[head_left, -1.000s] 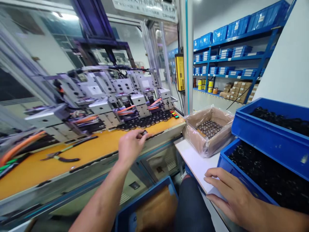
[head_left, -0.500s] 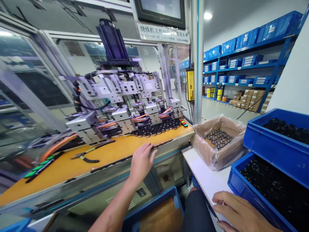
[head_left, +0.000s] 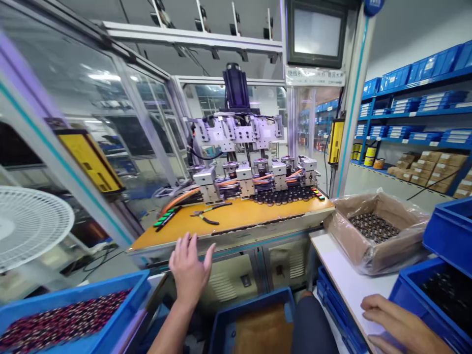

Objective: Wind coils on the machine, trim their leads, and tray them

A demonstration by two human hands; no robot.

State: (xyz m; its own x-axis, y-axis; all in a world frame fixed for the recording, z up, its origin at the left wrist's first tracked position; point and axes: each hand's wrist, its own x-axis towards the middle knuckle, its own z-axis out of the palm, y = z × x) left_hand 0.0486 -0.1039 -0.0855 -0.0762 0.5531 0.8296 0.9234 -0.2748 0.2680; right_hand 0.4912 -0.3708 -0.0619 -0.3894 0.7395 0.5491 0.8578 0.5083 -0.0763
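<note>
My left hand (head_left: 190,270) is raised with its fingers spread, just in front of the near edge of the orange worktop (head_left: 236,225). It holds nothing. On the worktop behind it lie wire cutters (head_left: 205,214) with dark and yellow-green handles. Rows of small black round parts (head_left: 283,196) stand at the foot of a winding machine (head_left: 243,179). My right hand (head_left: 401,322) rests at the edge of a white side table (head_left: 342,260), fingers stretched out, nothing visible in them. Close beside it is a blue crate (head_left: 409,290) of black parts.
A plastic-lined carton (head_left: 361,255) of small metallic parts stands on the side table. At lower left is a blue bin (head_left: 121,290) of reddish-dark parts, with a white fan (head_left: 33,226) behind it. Another blue bin (head_left: 224,319) sits below, by my legs.
The view has swung left, bringing the fan and the left blue bin into sight. My left hand has moved left along the worktop's front edge. My right hand stays by the side table.
</note>
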